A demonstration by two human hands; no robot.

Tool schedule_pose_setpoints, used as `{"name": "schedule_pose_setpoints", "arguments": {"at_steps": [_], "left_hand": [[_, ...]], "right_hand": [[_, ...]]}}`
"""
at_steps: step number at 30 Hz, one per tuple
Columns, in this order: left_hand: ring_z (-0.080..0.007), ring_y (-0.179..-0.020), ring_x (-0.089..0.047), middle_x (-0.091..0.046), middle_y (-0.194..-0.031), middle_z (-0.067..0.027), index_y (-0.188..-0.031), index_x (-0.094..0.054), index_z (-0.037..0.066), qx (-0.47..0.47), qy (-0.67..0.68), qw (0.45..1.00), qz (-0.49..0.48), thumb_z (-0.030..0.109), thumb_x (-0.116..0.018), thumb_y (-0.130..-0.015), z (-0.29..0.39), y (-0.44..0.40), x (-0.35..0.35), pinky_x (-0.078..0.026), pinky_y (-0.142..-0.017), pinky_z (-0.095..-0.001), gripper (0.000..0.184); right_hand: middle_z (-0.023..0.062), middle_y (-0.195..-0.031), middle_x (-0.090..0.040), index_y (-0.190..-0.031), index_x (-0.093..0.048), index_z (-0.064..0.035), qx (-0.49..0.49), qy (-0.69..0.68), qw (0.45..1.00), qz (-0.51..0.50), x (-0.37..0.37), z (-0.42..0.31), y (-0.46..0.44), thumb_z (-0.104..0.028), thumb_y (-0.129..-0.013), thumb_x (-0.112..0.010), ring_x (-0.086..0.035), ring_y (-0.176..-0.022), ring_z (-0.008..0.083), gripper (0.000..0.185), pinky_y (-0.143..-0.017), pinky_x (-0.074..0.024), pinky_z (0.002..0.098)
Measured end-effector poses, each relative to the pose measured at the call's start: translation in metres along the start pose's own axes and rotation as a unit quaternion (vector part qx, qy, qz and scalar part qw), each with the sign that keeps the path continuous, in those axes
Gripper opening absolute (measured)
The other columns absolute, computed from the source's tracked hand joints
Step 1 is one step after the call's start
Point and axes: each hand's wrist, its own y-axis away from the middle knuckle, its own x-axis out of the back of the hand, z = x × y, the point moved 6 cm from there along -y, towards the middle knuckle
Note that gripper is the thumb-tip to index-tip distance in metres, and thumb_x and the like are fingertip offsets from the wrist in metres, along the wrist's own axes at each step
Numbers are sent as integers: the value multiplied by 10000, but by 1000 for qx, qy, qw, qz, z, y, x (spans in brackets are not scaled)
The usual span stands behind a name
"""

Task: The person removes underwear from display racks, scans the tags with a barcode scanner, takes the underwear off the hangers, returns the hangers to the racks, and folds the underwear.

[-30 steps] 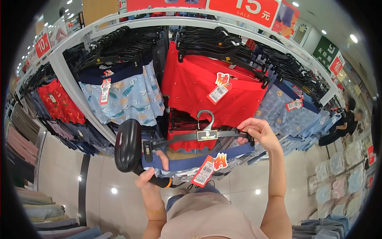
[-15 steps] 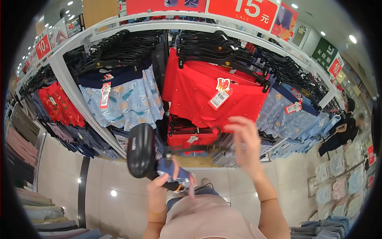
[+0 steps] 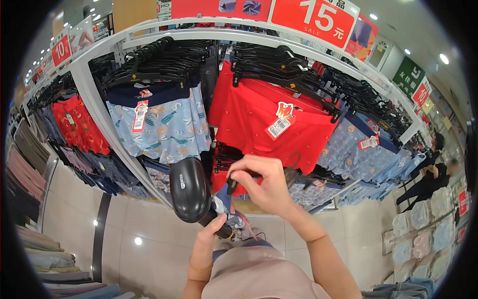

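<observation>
A black device with a large rounded head [image 3: 190, 189] is held by its handle in my left hand [image 3: 213, 230], below the hanging shorts. Against that handle is a bunched blue garment [image 3: 223, 200], partly hidden behind the device. My right hand [image 3: 264, 182] pinches a black hanger's clip end [image 3: 232, 185] at the garment's top edge. The rest of the hanger is blurred and mostly hidden behind my right hand. Red shorts [image 3: 279, 119] with a white price tag [image 3: 279, 127] hang just above.
A white rack frame [image 3: 92, 114] holds light blue patterned shorts [image 3: 159, 122] and several other garments on black hangers. Red price signs [image 3: 313, 22] stand on top. A person in black [image 3: 428, 179] is at the right. Folded clothes [image 3: 50, 259] lie at lower left.
The hanger and garment, stretched between both hands a second ago, are now bunched and turned. My right hand lifted away, then came left to the hanger's clip. The device moved right.
</observation>
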Motion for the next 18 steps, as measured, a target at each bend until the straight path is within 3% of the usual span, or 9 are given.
{"name": "schedule_pose_setpoints", "arguments": {"at_steps": [2, 4, 7, 10, 14, 18], "left_hand": [[-217, -818, -515, -511, -962, -177, -1151, -390, -71, -1, 18, 1000, -25, 138, -546, -669, 10, -2, -8, -440, -720, -319, 548], [-185, -717, -474, -461, -822, -138, -1099, -399, -53, -34, 27, 999, -14, 165, -523, -678, 22, -2, -8, -427, -668, -298, 491], [-186, -710, -487, -455, -806, -125, -1040, -405, -17, -94, 81, 992, -19, 160, -544, -692, 31, -1, 8, -428, -665, -298, 414], [-182, -716, -466, -454, -803, -125, -1042, -406, -18, -98, 99, 990, -18, 155, -543, -680, 30, 3, 18, -406, -663, -282, 424], [-181, -722, -459, -455, -802, -131, -1073, -405, 8, -110, 56, 992, -8, 137, -545, -674, 31, 10, 21, -400, -665, -276, 442], [-181, -725, -468, -458, -807, -139, -1092, -401, 21, -78, 75, 994, -16, 129, -542, -676, 27, 15, 26, -421, -670, -288, 452]], "right_hand": [[107, -641, -580, -721, -600, 12, 26, 82, 996, 22, 8, -10, -20, -20, -706, -623, -563, -519, 204, 42, -472, -419, 267], [97, -654, -599, -715, -632, -24, 98, 146, 982, 71, 23, -11, -45, -43, -712, -621, -574, -532, 220, 21, -473, -421, 289], [102, -629, -607, -677, -659, -43, 117, 229, 963, 81, 40, -6, -97, -128, -727, -637, -573, -526, 251, 101, -484, -430, 323], [78, -640, -627, -753, -690, -69, 110, 334, 933, 74, 49, 20, -138, -216, -754, -625, -577, -538, 200, 161, -508, -427, 276], [110, -618, -618, -761, -697, -74, 7, 342, 938, 54, 48, 51, -153, -279, -760, -630, -574, -522, 230, 216, -520, -441, 303], [105, -580, -605, -724, -696, -64, 33, 390, 919, 42, 37, 59, -144, -303, -760, -634, -583, -525, 251, 250, -518, -440, 319]]}}
